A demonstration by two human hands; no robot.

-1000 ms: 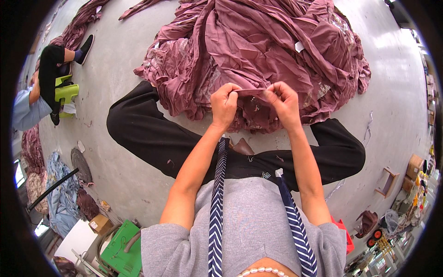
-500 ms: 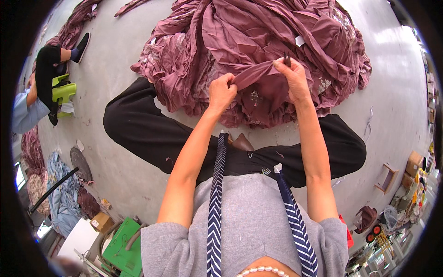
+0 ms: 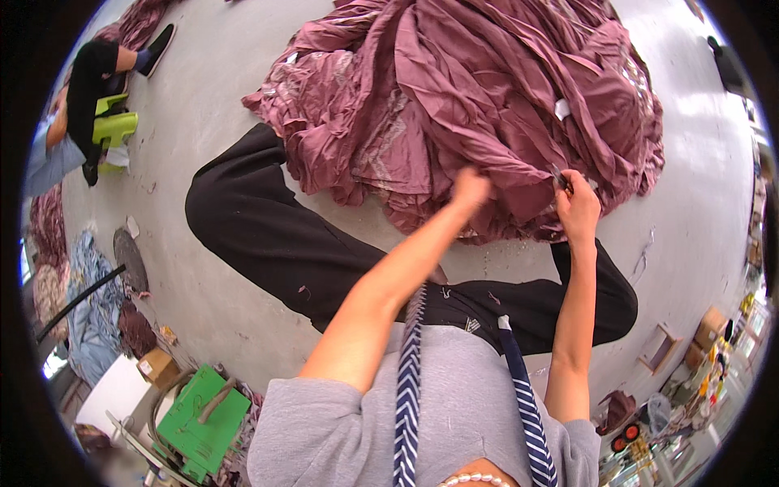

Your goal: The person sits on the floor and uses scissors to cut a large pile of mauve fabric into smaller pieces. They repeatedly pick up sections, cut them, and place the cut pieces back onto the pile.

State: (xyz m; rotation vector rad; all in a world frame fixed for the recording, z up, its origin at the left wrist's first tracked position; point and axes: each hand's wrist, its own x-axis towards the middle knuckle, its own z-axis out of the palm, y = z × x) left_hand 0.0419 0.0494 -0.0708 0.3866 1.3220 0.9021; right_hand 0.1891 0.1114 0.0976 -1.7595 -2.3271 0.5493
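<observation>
A big heap of maroon fabric [image 3: 479, 97] lies on the grey concrete floor in front of my crossed legs in black trousers [image 3: 276, 243]. My left hand [image 3: 469, 188] pinches the near edge of the fabric. My right hand [image 3: 578, 204] is closed on a small dark tool [image 3: 560, 178], likely a thread snipper, and also touches the fabric edge. The two hands are spread apart along that edge. A small white tag [image 3: 561, 108] shows on the heap.
Another person [image 3: 77, 122] sits at the far left by a lime-green stool [image 3: 114, 126]. More maroon cloth [image 3: 134, 20] lies at top left. A green crate [image 3: 203, 410], a cardboard box [image 3: 158, 367] and cloth piles [image 3: 89, 300] sit at lower left. Small boxes [image 3: 706, 329] stand at the right.
My hands were close together at the fabric edge; they have moved apart, the right one swinging right with the tool. The view has shifted so the heap sits further right.
</observation>
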